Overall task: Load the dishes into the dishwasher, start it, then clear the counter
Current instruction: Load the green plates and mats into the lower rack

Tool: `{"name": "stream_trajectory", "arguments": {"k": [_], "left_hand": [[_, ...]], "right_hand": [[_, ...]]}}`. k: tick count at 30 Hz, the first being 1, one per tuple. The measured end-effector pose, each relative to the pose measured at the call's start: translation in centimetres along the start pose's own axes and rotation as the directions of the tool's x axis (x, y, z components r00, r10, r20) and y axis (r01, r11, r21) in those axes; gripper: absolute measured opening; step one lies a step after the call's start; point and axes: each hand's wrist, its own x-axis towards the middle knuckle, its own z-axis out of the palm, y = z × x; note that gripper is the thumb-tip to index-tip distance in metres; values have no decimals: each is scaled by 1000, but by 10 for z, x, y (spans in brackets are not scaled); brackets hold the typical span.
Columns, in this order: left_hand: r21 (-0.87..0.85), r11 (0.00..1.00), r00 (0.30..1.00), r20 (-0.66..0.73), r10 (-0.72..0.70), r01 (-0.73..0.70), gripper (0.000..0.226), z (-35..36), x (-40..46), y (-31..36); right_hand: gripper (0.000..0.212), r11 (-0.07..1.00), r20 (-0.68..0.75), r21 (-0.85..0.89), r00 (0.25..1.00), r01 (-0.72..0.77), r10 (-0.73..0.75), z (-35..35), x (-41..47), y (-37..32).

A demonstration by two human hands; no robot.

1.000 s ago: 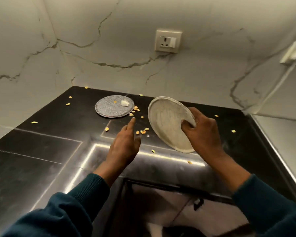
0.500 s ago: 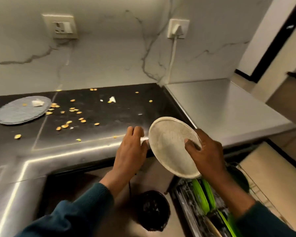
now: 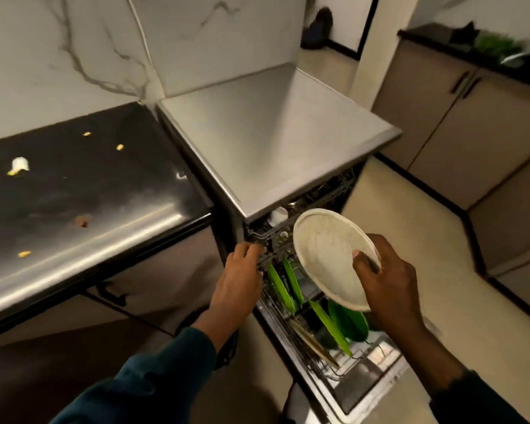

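My right hand (image 3: 386,289) holds a white speckled plate (image 3: 328,252) by its lower right rim, tilted over the open dishwasher. The lower rack (image 3: 343,362) is pulled out and carries several green plates (image 3: 346,325) standing on edge. My left hand (image 3: 239,283) has its fingers on the front left corner of the upper rack (image 3: 273,240); its fingers curl around the wire. A white cup (image 3: 277,215) sits in the upper rack under the steel top.
The black counter (image 3: 83,191) at left is strewn with yellow crumbs (image 3: 120,146) and a white scrap (image 3: 20,163). The steel dishwasher top (image 3: 273,130) is beside it. Beige cabinets (image 3: 459,123) line the right, with tan floor (image 3: 441,264) between.
My view has swung right from the counter to the open dishwasher. The plate has travelled with my right hand over the racks, and my left hand has reached the upper rack's corner.
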Motion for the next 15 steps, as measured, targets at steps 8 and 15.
{"name": "stream_trajectory", "arguments": {"k": [8,15], "left_hand": [[-109,967,973,59,-223,228,42,78,26,21],[-142,897,905,152,-398,419,48,170,56,-22]], "right_hand": [[26,987,21,-33,987,-158,159,-4,21,82],[20,968,54,-87,970,-234,239,39,44,162]]}}
